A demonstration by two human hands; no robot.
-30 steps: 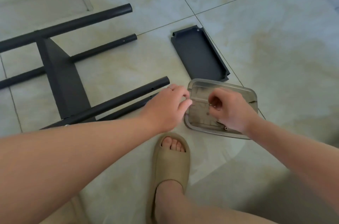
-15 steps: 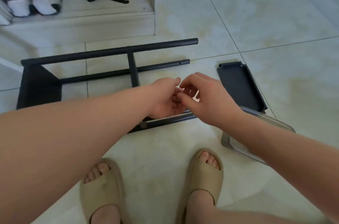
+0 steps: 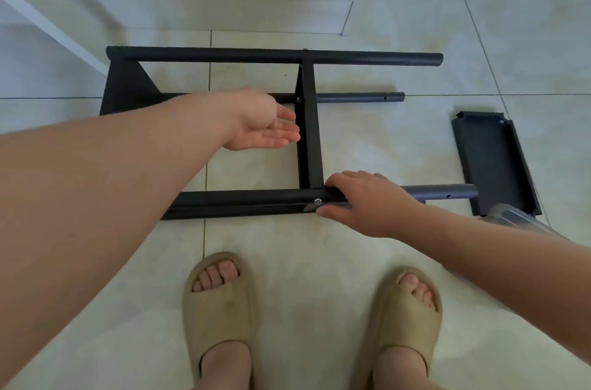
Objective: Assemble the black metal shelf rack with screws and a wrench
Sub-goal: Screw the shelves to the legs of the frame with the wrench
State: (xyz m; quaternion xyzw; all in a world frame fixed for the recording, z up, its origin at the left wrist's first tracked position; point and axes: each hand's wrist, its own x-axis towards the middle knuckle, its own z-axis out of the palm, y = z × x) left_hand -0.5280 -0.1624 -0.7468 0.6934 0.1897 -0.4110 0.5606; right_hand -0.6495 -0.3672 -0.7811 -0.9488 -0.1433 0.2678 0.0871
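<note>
The black metal shelf rack [image 3: 275, 57] lies on its side on the tiled floor, with four long tubes and two shelf panels fixed between them. My left hand [image 3: 265, 124] hovers open, palm turned up, just left of the middle shelf panel [image 3: 308, 140]. My right hand [image 3: 367, 201] is curled over the near tube [image 3: 243, 198], right beside a silver screw [image 3: 317, 201] at the joint with that panel. A small grey metal piece [image 3: 308, 207] shows just under the screw, by my thumb; I cannot tell what it is.
A loose black shelf panel [image 3: 492, 162] lies on the floor at the right. A clear plastic container [image 3: 518, 218] sits beside it, half behind my right forearm. A raised ledge [image 3: 224, 6] runs behind the rack. My feet in tan slides [image 3: 220, 309] stand close in front.
My hands were together at the near tube; they have parted. The left hand has lifted away to the left and opened. The right hand has settled on the near tube by the screw.
</note>
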